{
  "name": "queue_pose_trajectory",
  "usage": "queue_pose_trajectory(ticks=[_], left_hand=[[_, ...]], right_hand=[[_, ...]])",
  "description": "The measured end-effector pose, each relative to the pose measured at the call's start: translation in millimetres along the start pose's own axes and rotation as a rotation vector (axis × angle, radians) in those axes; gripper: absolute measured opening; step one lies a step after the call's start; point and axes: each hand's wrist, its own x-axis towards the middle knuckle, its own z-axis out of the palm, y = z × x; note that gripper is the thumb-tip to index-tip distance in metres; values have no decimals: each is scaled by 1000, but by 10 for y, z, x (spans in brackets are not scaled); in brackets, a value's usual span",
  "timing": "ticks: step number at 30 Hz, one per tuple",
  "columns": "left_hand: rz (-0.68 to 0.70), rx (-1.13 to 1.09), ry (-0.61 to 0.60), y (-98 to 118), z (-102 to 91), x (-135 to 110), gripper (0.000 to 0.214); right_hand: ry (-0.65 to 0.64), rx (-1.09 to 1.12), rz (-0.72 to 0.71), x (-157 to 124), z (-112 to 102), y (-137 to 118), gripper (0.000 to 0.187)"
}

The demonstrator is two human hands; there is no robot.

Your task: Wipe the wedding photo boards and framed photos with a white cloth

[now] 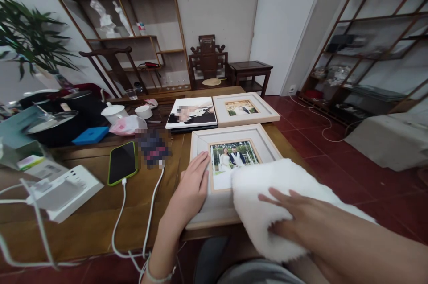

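Observation:
A light wooden picture frame [196, 141] with a photo of two people lies at the table's near edge. My left hand [192, 181] rests on the frame's left side, with the fingers stretched out flat over its inner border. On the frame's right part lies a thick white fluffy cloth [281, 177], which hides the lower right corner. My right hand [290, 212] grips this cloth from above, its fingertips pressed into the pile and the thumb side sunk in a fold.
Behind lie a second framed photo [272, 114] and a white-edged photo panel [192, 112]. To the left are a green-cased phone [122, 163], white cables, a power strip [73, 190], a blue box [91, 135], a lidded white cup [113, 113] and a dark pot [53, 130].

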Motion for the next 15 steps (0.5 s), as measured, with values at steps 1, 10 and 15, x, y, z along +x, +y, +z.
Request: queue_pose_trajectory(ticks=[1,10,15], left_hand=[[-2,-1,-1,4,-4,2,42],[28,27,-45,-9,-28,18,44],[4,30,-65,-1,-40,21,45]], right_hand=[[-17,-11,1,64,15,24,52],[286,-219,112,805,35,727,60],[241,-300,42,1145,-59,961,63]])
